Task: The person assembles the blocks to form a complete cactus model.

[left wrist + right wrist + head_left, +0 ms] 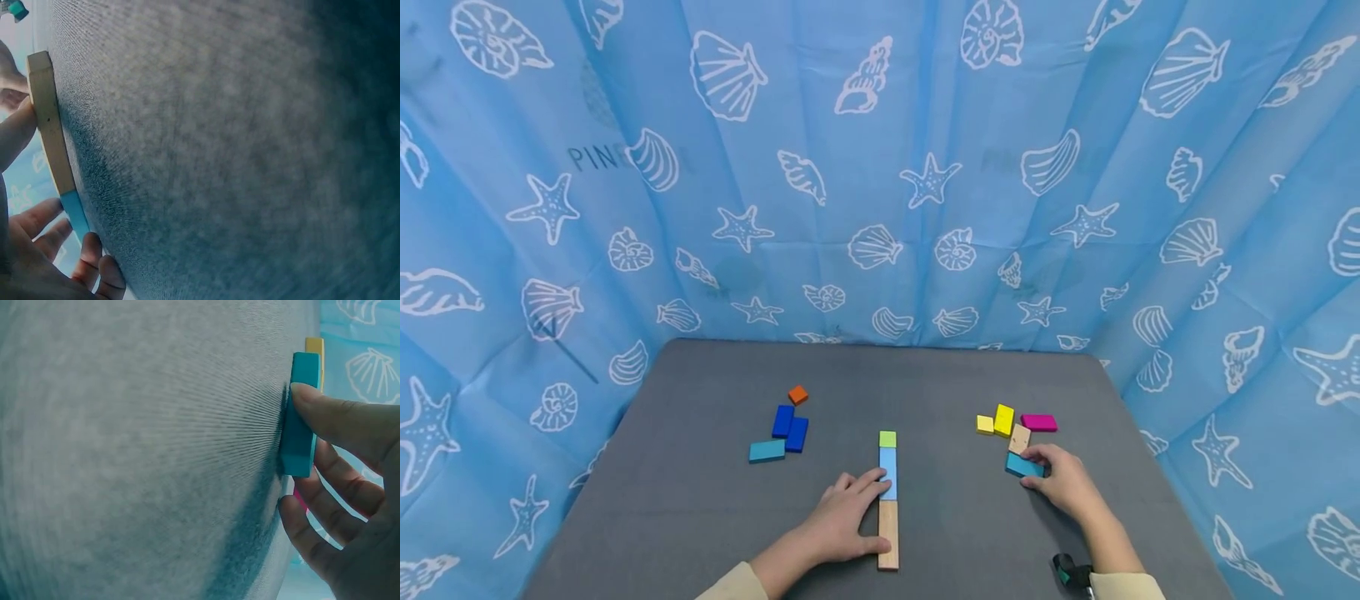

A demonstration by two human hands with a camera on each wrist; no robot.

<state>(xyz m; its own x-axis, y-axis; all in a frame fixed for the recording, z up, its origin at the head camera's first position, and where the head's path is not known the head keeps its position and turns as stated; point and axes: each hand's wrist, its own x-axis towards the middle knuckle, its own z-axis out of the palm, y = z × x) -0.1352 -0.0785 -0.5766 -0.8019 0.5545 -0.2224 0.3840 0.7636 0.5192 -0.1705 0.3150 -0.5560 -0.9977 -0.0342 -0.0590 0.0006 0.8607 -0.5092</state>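
In the head view a straight row runs away from the person: a natural wood block (888, 529), a light blue block (889, 461) and a small green block (887, 438). The left hand (842, 521) rests along this row, thumb at the wood block and fingertips on the light blue one. Its fingers are spread and fairly straight in the left wrist view. On the right, the right hand (1069, 483) pinches a teal block (1021, 465) between thumb and fingers. The right wrist view shows the thumb on the near face of that block, with the fingers partly hidden behind it.
Just beyond the teal block lie a short wood block (1019, 438), a yellow block (1003, 420), a pale yellow block (985, 425) and a magenta block (1039, 423). At left are two dark blue blocks (797, 435), another teal block (767, 451) and an orange block (797, 395). A shell-patterned curtain (880, 292) hangs behind the grey table (700, 517).
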